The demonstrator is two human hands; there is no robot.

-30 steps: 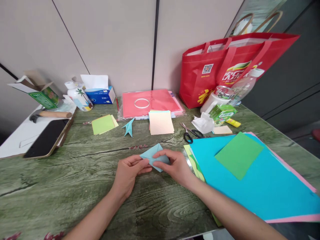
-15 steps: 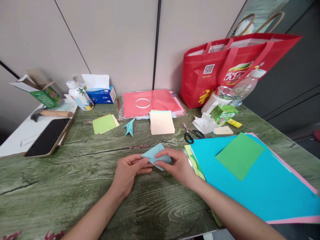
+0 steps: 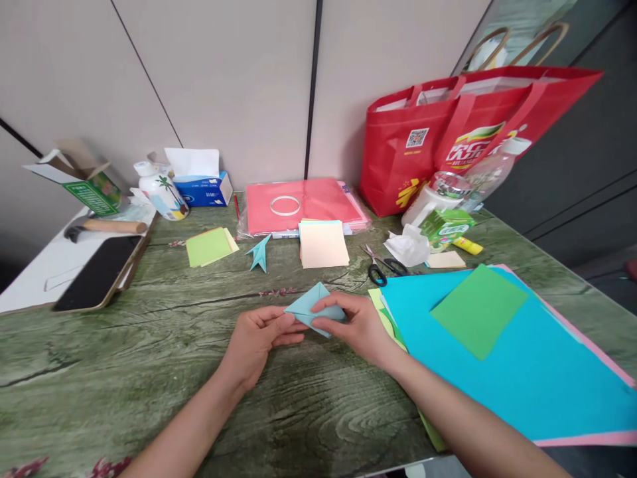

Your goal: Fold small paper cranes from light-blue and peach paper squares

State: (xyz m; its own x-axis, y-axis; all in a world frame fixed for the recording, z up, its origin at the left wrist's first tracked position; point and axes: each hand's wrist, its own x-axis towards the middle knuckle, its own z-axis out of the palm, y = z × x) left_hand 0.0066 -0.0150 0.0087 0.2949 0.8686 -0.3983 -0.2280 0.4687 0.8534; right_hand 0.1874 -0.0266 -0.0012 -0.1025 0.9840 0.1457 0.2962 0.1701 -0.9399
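A light blue folded paper [image 3: 314, 300] is held between both hands just above the wooden-patterned table [image 3: 318, 398]. My left hand [image 3: 261, 338] pinches its left corner between thumb and fingers. My right hand [image 3: 355, 325] grips the right part, thumb and index finger lying on the upper face and covering some of it. Creases run across the paper, and one point faces away from me. Farther back lies a small blue origami figure [image 3: 259, 253] with pointed ends. Beside it rests a stack of pale square papers [image 3: 324, 244].
Scissors [image 3: 381, 265] lie behind my right hand. Large blue sheets [image 3: 497, 398] with a green square [image 3: 480, 311] cover the right side. Green papers [image 3: 212, 247], a phone [image 3: 99, 272], a hammer [image 3: 109, 226] and a tissue box [image 3: 203, 190] are left. A red bag [image 3: 398, 146] stands at the back.
The folded paper has tilted slightly in my hands, its lower corner showing a little less. Both hands keep their hold; the whole view has shifted slightly.
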